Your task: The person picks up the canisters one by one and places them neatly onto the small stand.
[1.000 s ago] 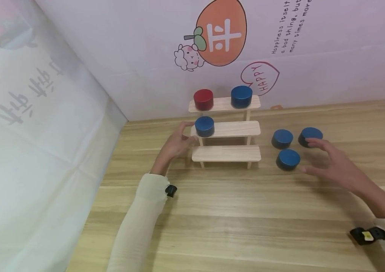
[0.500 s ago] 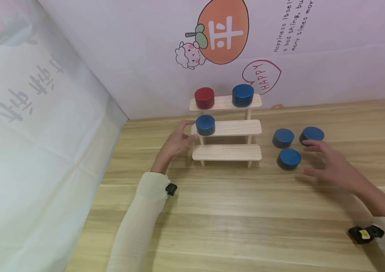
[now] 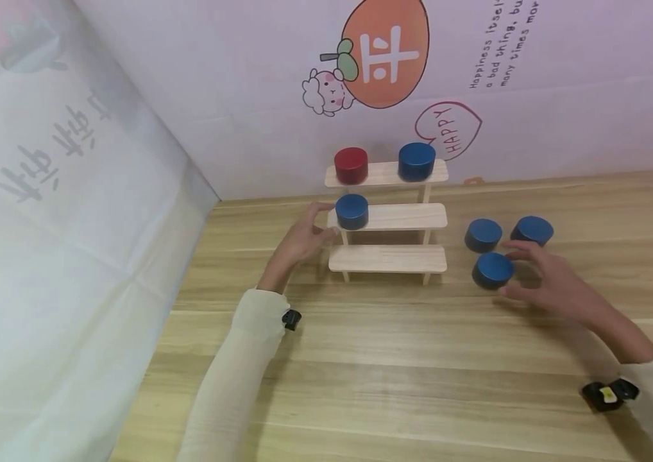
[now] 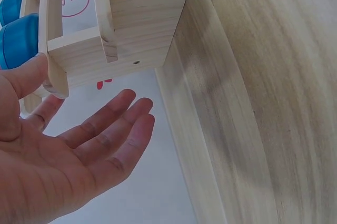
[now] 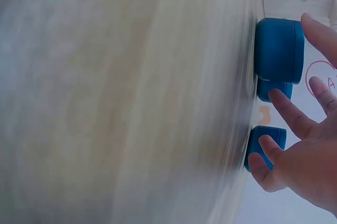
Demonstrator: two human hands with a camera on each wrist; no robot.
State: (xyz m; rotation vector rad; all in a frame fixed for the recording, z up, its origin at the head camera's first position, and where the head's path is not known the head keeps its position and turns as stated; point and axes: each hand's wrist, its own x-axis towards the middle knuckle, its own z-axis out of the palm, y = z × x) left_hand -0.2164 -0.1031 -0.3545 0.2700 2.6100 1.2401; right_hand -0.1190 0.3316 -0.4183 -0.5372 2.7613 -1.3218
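A small three-tier wooden display rack [image 3: 387, 258] stands on the table. My left hand [image 3: 300, 240] holds the left end of its middle shelf, thumb at the front edge and index finger behind; the other fingers extend loosely in the left wrist view. Right beside that thumb sits a blue round tin [image 3: 352, 212]. The top shelf carries a red round tin [image 3: 351, 166] at left and a blue tin [image 3: 417, 162] at right. My right hand [image 3: 563, 285] hovers with spread fingers at the right side of the nearest loose blue tin [image 3: 492, 270], thumb close to its front.
Behind that tin are two more blue tins, one at left [image 3: 483, 235] and one at right [image 3: 532, 230]. A printed white cloth [image 3: 234, 96] hangs behind the rack, and another white cloth [image 3: 72, 289] borders the left side. Wooden table surface [image 3: 396, 385] extends in front.
My right hand has moved left, from beside the far right tin to the nearest loose tin. My left hand stays at the rack, and the tins have kept their places.
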